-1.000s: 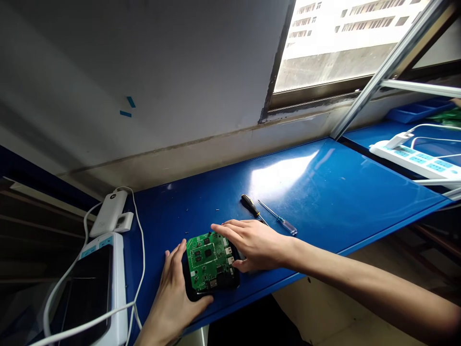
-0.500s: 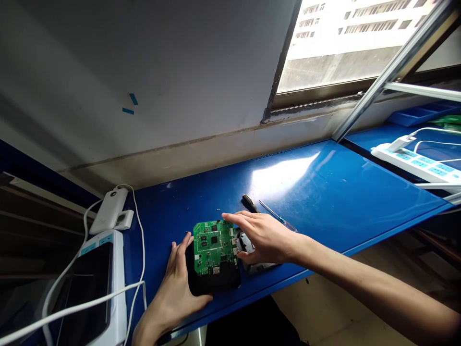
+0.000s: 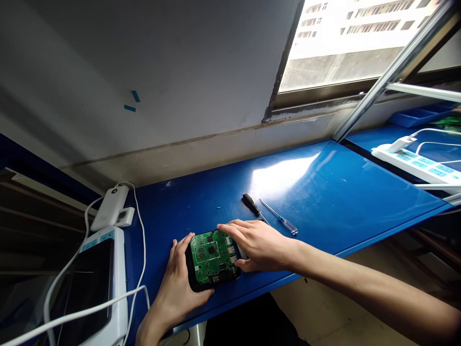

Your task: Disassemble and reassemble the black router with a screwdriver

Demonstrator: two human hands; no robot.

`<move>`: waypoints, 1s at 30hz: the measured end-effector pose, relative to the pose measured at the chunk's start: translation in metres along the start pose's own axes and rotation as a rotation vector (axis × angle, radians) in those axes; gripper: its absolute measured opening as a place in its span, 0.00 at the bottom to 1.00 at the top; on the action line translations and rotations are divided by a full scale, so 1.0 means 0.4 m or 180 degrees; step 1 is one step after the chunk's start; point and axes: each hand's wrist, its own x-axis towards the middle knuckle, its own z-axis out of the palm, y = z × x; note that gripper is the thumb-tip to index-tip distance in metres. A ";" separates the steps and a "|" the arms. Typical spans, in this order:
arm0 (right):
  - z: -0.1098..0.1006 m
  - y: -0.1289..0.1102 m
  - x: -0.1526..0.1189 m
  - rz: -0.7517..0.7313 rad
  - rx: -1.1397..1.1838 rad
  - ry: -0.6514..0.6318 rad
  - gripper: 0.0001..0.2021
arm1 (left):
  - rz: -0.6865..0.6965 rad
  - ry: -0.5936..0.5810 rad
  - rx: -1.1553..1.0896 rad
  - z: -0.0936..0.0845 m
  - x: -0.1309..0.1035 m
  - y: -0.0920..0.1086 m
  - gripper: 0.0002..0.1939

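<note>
A green circuit board (image 3: 211,259) lies face up within the black plastic case (image 3: 193,282), close to the front edge of the blue table. Along the case's left side, my left hand (image 3: 178,274) grips it, thumb at the near edge and fingertips at the far left corner. My right hand (image 3: 257,246) pinches the board's right side, fingers at the far corner and thumb beside the metal ports. Under that palm a greyish part is mostly hidden. Just beyond the right hand lie a black-handled screwdriver (image 3: 251,204) and a clear-handled screwdriver (image 3: 288,226).
Small screws lie behind the case, one screw (image 3: 218,207) among them. To the left stand a white power strip (image 3: 117,283) with a dark phone (image 3: 88,283), a white power bank (image 3: 110,209) and loose cables. Another power strip (image 3: 418,163) sits beyond the metal frame at right.
The circuit board has moved down toward me and now sits lower within the black case. My right hand has moved slightly nearer with it; the left hand keeps its hold.
</note>
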 end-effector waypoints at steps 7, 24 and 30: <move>0.002 -0.002 0.001 0.0026 0.0101 -0.0010 0.42 | 0.0214 0.0128 0.0140 0.006 0.004 -0.004 0.56; 0.012 0.014 -0.013 -0.0027 0.0320 -0.0179 0.37 | 0.0399 0.0007 -0.0006 -0.009 0.009 -0.010 0.52; 0.022 0.013 -0.017 0.0024 0.0468 -0.0126 0.37 | 0.0093 -0.0072 -0.0047 -0.011 0.006 -0.002 0.56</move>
